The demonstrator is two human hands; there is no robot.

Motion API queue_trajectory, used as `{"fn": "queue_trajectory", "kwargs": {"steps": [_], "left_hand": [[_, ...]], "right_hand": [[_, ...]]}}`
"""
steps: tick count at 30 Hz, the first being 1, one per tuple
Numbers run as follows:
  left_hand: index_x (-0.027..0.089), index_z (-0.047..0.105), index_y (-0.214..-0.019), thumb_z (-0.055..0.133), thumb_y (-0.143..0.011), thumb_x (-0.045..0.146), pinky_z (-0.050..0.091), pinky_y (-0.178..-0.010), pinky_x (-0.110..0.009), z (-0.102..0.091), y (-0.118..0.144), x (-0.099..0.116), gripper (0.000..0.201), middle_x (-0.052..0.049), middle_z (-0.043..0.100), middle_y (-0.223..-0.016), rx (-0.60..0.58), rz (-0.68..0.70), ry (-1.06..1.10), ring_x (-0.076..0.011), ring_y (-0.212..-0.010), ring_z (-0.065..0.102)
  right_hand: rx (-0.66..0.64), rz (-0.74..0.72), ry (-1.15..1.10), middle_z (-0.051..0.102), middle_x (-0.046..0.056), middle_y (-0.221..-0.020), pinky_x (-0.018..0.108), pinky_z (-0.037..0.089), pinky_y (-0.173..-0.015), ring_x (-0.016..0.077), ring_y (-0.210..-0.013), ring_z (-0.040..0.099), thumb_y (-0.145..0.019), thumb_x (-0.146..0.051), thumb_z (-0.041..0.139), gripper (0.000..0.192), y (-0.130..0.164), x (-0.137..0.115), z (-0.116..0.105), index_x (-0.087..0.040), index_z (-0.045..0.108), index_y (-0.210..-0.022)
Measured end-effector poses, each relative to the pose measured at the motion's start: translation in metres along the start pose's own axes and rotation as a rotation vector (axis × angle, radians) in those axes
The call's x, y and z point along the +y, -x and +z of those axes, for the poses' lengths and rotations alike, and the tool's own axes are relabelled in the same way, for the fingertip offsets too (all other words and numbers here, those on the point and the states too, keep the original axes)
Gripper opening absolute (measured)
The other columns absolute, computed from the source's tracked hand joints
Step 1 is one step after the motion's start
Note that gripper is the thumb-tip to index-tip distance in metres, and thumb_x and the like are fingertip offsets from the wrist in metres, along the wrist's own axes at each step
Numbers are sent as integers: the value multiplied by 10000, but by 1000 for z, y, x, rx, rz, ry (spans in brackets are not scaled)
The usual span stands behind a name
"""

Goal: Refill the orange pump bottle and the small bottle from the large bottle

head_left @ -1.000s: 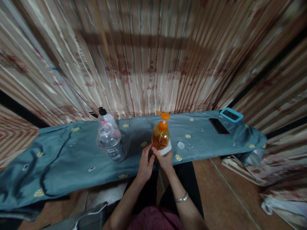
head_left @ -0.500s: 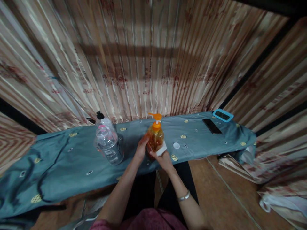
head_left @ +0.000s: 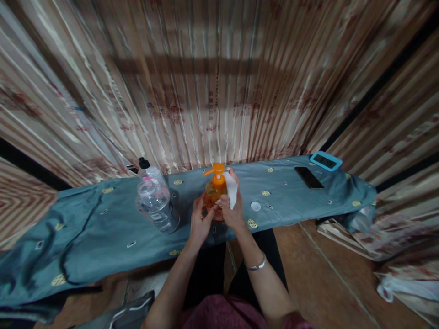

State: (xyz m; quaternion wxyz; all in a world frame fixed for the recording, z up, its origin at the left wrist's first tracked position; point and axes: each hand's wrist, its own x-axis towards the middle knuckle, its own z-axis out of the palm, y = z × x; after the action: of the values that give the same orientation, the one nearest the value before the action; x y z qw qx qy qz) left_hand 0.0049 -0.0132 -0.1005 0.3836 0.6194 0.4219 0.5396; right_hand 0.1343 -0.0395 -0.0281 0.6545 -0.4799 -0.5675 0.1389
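An amber pump bottle (head_left: 213, 194) with an orange pump top stands on the cloth-covered table in front of me, its nozzle pointing left. My left hand (head_left: 201, 214) is closed around the bottle's lower left side. On the right side, my right hand (head_left: 233, 208) presses a folded white tissue (head_left: 231, 189) near the bottle's shoulder, its thumb in front. Part of the bottle's lower body is hidden behind my fingers. A small white round cap (head_left: 255, 206) lies just right of my right hand.
A clear open-mouthed plastic bottle (head_left: 159, 208) and a clear bottle with a black pump top (head_left: 144, 163) stand to the left. A black phone (head_left: 309, 177) and a blue-framed digital clock (head_left: 325, 161) lie at the right. Curtains (head_left: 219, 91) hang behind the table (head_left: 120, 219).
My right hand has moved up the bottle's right side with the tissue, from near the base to the shoulder. The bottle's nozzle has turned slightly, and my left hand has slipped lower.
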Motion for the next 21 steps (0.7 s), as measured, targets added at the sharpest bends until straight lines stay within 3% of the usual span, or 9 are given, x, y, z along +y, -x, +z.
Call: {"fn": "queue_trajectory", "kwargs": {"steps": [2,6,9,13,18,21], "left_hand": [[240,664,-1399,771,-901,481,545,-1152,-508,-1,-4,-2,564,-108,697,-1316,11,-24,9,-311,-1281,679],[246,644,-1366,784,-886,480,557,-1139,-479,2,-12,0,551,-106,688,-1377,16,-51,78,-304,-1325,663],[264,604,-1341,797,-875,497,590,-1093,-447,6,-17,5,555,-87,723,-1353,5,-53,181,-282,-1264,709],[279,578,-1360,820,-853,479,612,-1051,-434,7,-19,7,595,-63,752,-1273,-6,-61,192,-265,-1178,745],[251,605,-1432,846,-834,451,561,-1128,-457,2,-18,0,675,-101,695,-1371,-14,-51,19,-305,-1312,671],[245,617,-1426,830,-858,441,568,-1116,-448,1,-16,-5,637,-100,691,-1353,5,-28,-20,-299,-1302,672]], "right_hand": [[48,1,59,371,200,-1715,662,217,-1316,374,-1610,330,-1030,-803,426,885,11,9,8,-194,374,-1670],[66,81,116,265,214,-1762,673,239,-1307,398,-1626,288,-1054,-712,496,904,42,37,20,-204,189,-1737],[32,154,111,288,200,-1756,683,271,-1294,396,-1613,318,-1076,-657,500,841,63,57,21,-226,204,-1734],[-24,268,73,399,206,-1697,682,366,-1244,394,-1544,439,-1063,-702,488,812,83,72,14,-210,334,-1690],[-18,341,0,520,199,-1613,680,344,-1261,370,-1527,477,-1078,-710,435,763,67,53,8,-196,429,-1643],[8,278,-40,365,177,-1733,650,247,-1318,356,-1617,337,-1067,-700,486,791,43,29,10,-221,362,-1685]]}}
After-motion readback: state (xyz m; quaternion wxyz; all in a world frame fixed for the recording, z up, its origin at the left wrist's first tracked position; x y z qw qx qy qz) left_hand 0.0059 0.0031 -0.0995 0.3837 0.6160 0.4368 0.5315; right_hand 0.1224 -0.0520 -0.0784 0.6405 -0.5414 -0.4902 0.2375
